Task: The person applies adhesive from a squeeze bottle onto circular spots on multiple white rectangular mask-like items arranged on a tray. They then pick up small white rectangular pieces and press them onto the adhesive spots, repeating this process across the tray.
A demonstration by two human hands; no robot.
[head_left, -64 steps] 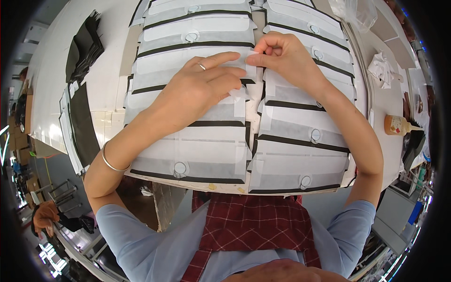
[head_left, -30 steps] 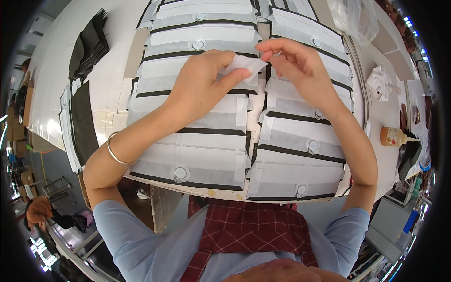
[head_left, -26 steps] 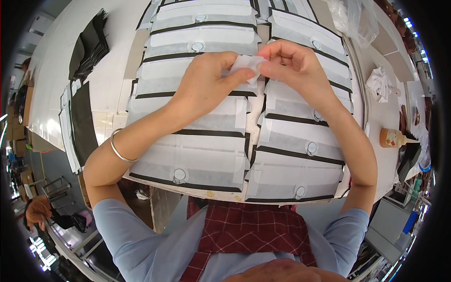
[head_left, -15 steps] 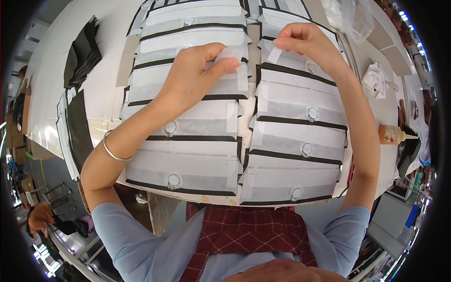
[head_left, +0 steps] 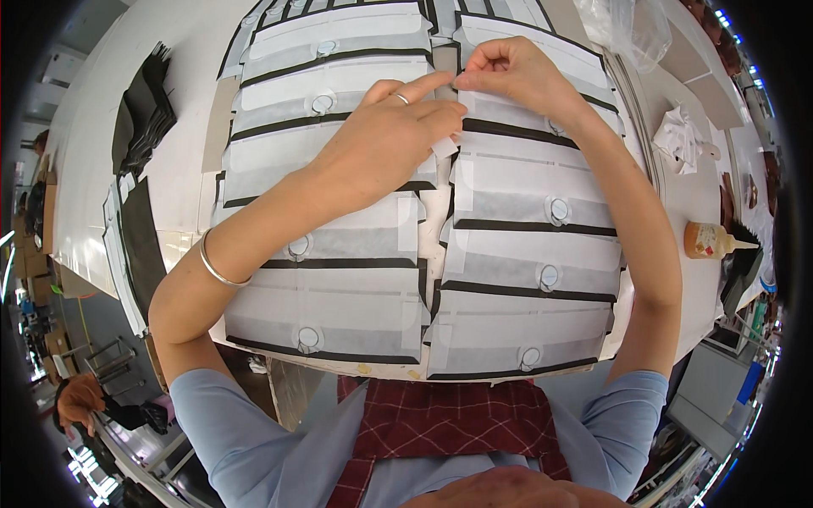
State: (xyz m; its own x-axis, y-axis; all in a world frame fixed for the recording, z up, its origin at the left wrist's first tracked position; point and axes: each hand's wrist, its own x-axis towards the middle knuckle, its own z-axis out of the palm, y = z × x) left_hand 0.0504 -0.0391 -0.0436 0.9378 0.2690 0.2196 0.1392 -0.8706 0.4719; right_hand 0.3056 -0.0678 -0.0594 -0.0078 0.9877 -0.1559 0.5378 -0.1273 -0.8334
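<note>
Rows of grey-white fabric panels (head_left: 525, 254) with black edges lie in two columns on the table, many bearing a round disc (head_left: 549, 277). My left hand (head_left: 394, 135) reaches over the left column, its index finger stretched to the gap between columns. A white strip (head_left: 445, 146) sticks out below its other, curled fingers. My right hand (head_left: 521, 80) is closed in a pinch at the left edge of an upper right-column panel, touching or almost touching the left index fingertip. The strip in this pinch is mostly hidden. Pale strips (head_left: 409, 227) lie along the inner ends of several panels.
Stacked black pieces (head_left: 144, 114) lie at the far left, with black and white sheets (head_left: 140, 245) nearer. On the right are a crumpled white wad (head_left: 677, 140), a nozzle bottle (head_left: 710, 240) of yellowish liquid and clear plastic bags (head_left: 639, 34). The table's front edge (head_left: 389, 370) is close to me.
My right hand has moved left with its white strip to the panel's edge. My left hand has shifted right and turned palm-down, its index finger extended. The view has shifted slightly.
</note>
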